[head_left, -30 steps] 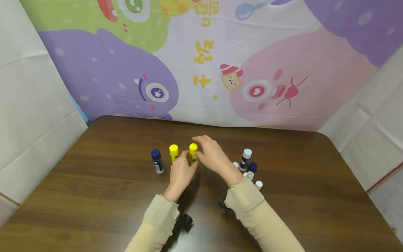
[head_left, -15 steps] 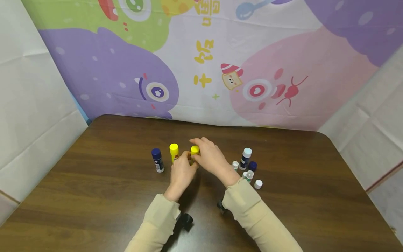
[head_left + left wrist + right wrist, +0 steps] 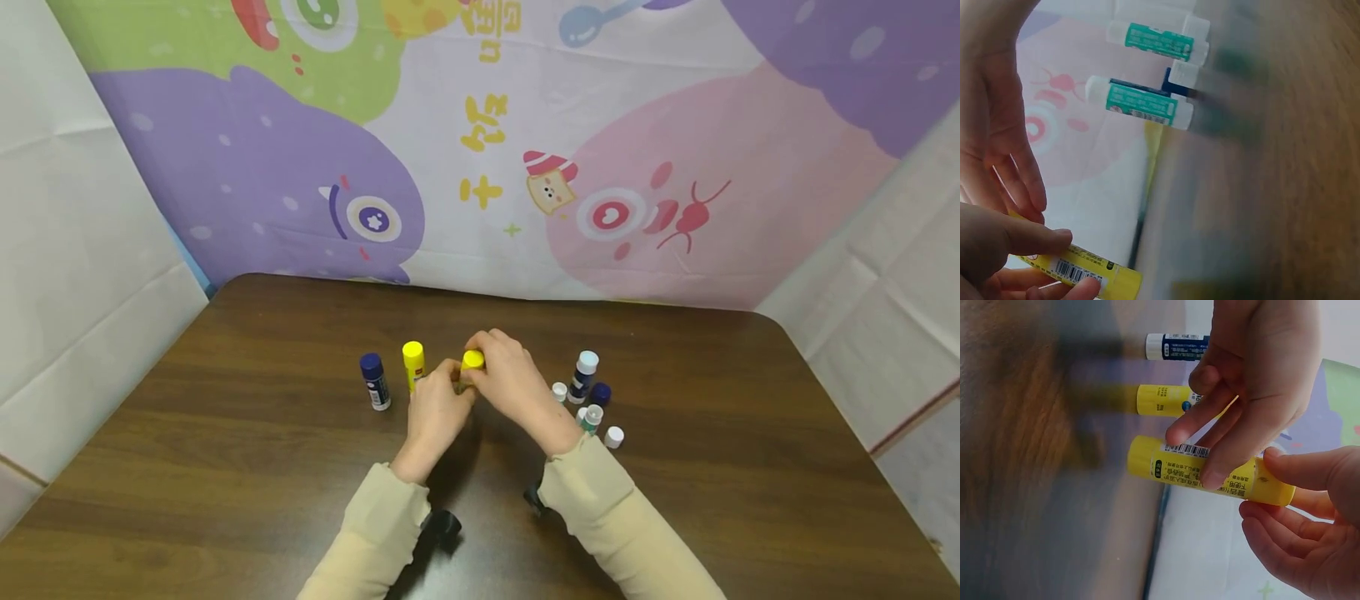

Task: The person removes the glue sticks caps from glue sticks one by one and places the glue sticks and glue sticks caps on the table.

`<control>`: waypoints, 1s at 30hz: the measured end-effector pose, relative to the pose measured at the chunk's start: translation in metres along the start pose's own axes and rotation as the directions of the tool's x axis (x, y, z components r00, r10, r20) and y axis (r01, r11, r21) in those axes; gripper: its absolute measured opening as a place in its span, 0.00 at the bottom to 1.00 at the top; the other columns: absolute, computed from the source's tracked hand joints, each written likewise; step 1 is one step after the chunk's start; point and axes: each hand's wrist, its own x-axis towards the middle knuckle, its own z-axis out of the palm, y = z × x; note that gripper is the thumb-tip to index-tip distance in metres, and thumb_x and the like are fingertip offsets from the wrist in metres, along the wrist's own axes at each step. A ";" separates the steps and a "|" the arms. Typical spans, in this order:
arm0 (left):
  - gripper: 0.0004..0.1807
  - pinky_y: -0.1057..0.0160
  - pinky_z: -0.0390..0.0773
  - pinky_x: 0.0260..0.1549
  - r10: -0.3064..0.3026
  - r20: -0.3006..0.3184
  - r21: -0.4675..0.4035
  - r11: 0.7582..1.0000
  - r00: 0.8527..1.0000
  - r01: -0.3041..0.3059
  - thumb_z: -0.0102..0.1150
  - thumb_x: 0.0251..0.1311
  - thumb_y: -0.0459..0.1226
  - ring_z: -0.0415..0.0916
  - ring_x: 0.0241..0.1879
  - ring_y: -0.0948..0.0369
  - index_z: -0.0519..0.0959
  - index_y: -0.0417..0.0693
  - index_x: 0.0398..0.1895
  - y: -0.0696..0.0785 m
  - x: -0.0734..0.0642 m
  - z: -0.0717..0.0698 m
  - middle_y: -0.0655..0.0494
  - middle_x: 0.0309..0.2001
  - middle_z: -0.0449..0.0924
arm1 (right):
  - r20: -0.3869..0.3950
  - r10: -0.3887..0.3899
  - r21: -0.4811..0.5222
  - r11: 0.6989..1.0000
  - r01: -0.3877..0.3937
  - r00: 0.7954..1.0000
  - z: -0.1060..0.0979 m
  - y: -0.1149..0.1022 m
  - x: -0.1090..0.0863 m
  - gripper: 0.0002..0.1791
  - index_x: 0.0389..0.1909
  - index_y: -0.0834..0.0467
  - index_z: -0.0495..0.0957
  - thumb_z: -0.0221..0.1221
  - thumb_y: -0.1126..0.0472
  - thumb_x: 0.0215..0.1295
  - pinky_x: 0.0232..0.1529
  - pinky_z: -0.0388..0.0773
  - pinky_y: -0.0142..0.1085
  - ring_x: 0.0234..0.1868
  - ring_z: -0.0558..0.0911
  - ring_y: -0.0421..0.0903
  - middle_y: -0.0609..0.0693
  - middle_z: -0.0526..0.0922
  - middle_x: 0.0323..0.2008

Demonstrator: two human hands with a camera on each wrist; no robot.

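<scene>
A yellow glue stick [image 3: 1194, 469] with a barcode label is held between both hands, tilted, its base lifted off the table in the right wrist view. My left hand [image 3: 438, 408] pinches its labelled body between thumb and fingers. My right hand [image 3: 513, 379] grips the yellow cap [image 3: 473, 359] at the top, thumb on one side and fingertips on the other. Just left of the left hand stands a second yellow glue stick [image 3: 413, 361], upright and capped. Beyond that is a dark blue glue stick [image 3: 376, 382], also upright.
Right of the hands stand green-labelled glue sticks [image 3: 1141, 103] with white tops and a blue one with a pale top [image 3: 584, 377]. A dark blue cap [image 3: 602, 394] and a white cap [image 3: 614, 437] lie by them on the brown table [image 3: 720, 467]. A printed cloth [image 3: 487, 250] hangs behind.
The right hand has closed in on the yellow cap and its fingers now grip it. The glue stick has shifted slightly right and its top appears lower in the head view.
</scene>
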 end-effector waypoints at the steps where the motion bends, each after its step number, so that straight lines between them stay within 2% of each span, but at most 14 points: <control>1: 0.12 0.51 0.75 0.32 0.006 0.000 -0.002 1.000 1.000 -0.006 0.62 0.48 0.37 0.79 0.31 0.51 0.79 0.43 0.37 0.001 0.000 -0.001 0.49 0.32 0.83 | -0.005 -0.004 0.003 1.000 0.004 1.000 -0.001 0.000 -0.001 0.14 0.40 0.61 0.76 0.63 0.60 0.54 0.37 0.75 0.37 0.33 0.75 0.45 0.52 0.76 0.36; 8: 0.13 0.55 0.76 0.29 0.057 0.004 -0.009 0.998 0.998 -0.057 0.65 0.47 0.37 0.79 0.28 0.54 0.80 0.43 0.37 0.008 -0.001 -0.006 0.50 0.32 0.83 | -0.051 -0.044 0.012 0.999 0.045 0.998 -0.012 0.002 -0.012 0.12 0.38 0.60 0.75 0.63 0.60 0.54 0.35 0.75 0.37 0.32 0.75 0.44 0.51 0.76 0.35; 17: 0.13 0.58 0.75 0.24 0.135 0.019 0.035 0.990 0.991 -0.136 0.66 0.46 0.38 0.76 0.23 0.59 0.80 0.46 0.37 0.024 -0.007 -0.017 0.53 0.31 0.83 | -0.105 -0.108 -0.001 0.994 0.109 0.989 -0.026 0.001 -0.028 0.11 0.38 0.59 0.75 0.63 0.61 0.54 0.31 0.74 0.34 0.29 0.74 0.42 0.49 0.75 0.34; 23: 0.12 0.61 0.73 0.20 0.208 0.034 0.064 0.976 0.978 -0.210 0.66 0.47 0.38 0.73 0.19 0.60 0.81 0.46 0.36 0.035 -0.012 -0.025 0.54 0.27 0.82 | -0.149 -0.136 -0.013 0.991 0.136 0.979 -0.035 0.000 -0.040 0.12 0.39 0.60 0.75 0.63 0.63 0.54 0.32 0.75 0.34 0.30 0.76 0.43 0.50 0.76 0.35; 30: 0.11 0.64 0.74 0.19 0.271 0.070 0.099 0.956 0.960 -0.277 0.66 0.48 0.40 0.74 0.19 0.62 0.81 0.47 0.36 0.044 -0.016 -0.031 0.54 0.28 0.83 | -0.173 -0.128 -0.023 0.992 0.126 0.976 -0.045 -0.004 -0.052 0.14 0.40 0.61 0.76 0.64 0.63 0.53 0.34 0.76 0.34 0.32 0.77 0.43 0.50 0.77 0.37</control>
